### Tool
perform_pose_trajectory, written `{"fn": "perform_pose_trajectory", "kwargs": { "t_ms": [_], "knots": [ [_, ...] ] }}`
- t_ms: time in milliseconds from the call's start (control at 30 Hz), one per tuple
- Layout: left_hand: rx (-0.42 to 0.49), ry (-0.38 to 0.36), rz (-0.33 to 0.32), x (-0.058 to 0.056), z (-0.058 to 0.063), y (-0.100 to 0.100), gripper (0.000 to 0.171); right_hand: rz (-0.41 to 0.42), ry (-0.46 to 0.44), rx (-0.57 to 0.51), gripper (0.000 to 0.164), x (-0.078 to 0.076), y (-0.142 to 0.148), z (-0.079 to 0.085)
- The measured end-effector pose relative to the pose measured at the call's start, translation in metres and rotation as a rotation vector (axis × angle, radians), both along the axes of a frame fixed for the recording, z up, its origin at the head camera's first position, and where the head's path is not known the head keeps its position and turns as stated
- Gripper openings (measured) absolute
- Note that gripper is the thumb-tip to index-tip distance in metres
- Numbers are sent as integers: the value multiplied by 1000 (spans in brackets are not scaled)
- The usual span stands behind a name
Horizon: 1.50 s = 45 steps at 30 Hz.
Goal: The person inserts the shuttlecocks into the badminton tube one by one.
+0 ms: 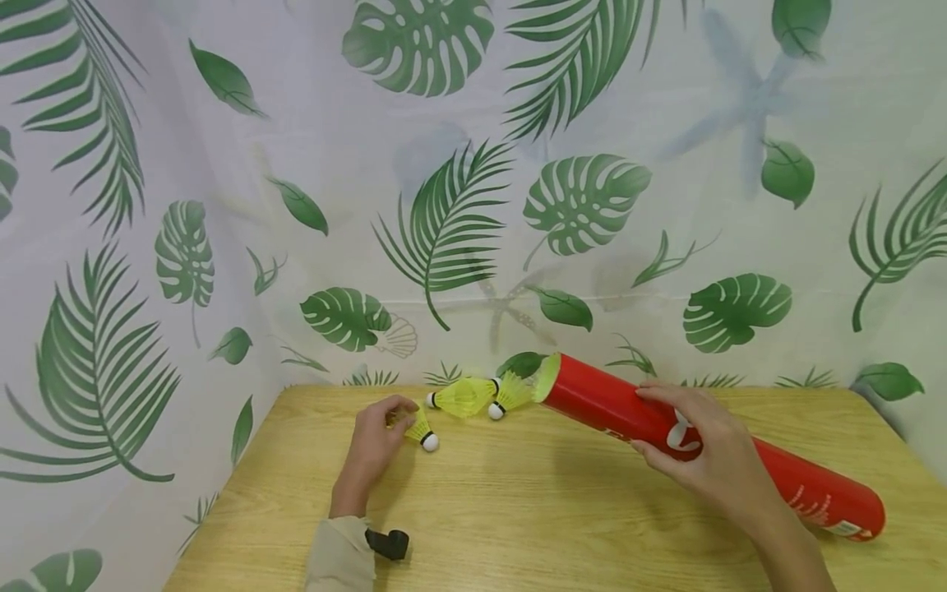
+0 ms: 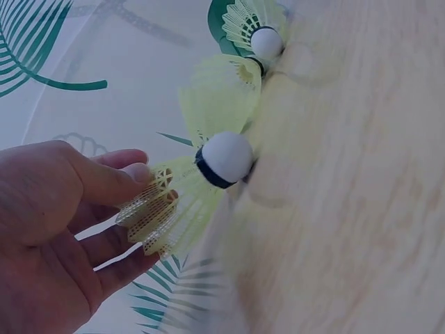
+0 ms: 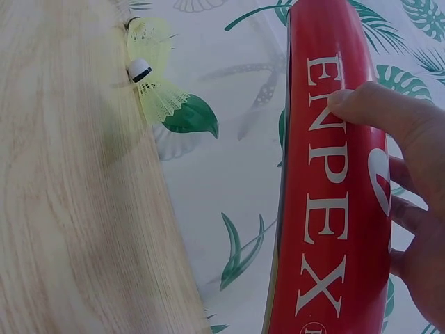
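My left hand [image 1: 381,436] pinches the skirt of a yellow shuttlecock [image 1: 419,427] between thumb and fingers. Its white cork [image 2: 228,158] points away from the palm, low over the table. In my right hand [image 1: 713,456] is a long red tube [image 1: 599,399], printed ENPEX, gripped around its middle. The tube tilts with its open, yellow-green-rimmed end up to the left and its base down at the right. Just left of that mouth lies a yellow shuttlecock [image 1: 507,396], cork toward me. Beside it, yellow shuttlecock skirts [image 1: 462,399] lie together with corks at both ends.
A wooden table [image 1: 503,510] spans the lower view. Behind it hangs a white cloth [image 1: 473,345] printed with green leaves, close to the table's back edge. A black piece [image 1: 388,543] sits at my left sleeve [image 1: 342,555].
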<state>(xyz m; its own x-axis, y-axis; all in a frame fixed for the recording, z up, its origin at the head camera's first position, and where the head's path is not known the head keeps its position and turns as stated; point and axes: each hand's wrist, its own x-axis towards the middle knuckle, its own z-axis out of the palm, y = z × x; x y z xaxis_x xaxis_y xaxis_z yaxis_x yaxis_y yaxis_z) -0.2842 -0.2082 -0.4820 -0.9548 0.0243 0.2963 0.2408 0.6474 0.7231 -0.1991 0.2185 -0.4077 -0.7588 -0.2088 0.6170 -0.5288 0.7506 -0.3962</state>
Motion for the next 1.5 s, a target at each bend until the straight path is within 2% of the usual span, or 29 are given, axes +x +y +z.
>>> {"fn": "perform_pose_trajectory", "kwargs": {
  "t_ms": [233, 667, 800, 967, 1067, 1200, 1300, 1500],
  "knots": [
    [47, -1, -19, 0, 10, 0, 13, -8, -2, -7, 72, 1, 1, 0],
    [185, 154, -128, 10, 44, 16, 14, 13, 17, -95, 76, 2, 6, 3],
    [221, 182, -135, 13, 53, 21, 14, 23, 16, -124, 77, 1, 5, 6],
    [256, 231, -141, 22, 68, 26, 14, 15, 48, -157, 78, -1, 0, 8],
    [293, 250, -143, 33, 87, 32, 15, 8, 85, -173, 78, -2, -4, 8],
    [379, 276, -112, 47, 108, 41, 16, 11, 83, -185, 78, -1, -7, 7],
    [432, 324, -96, 50, 113, 46, 15, 8, 52, -189, 77, 0, -9, 8],
    [472, 406, -131, 55, 119, 58, 15, 2, 62, -196, 78, 2, -8, 8]
  ]
}}
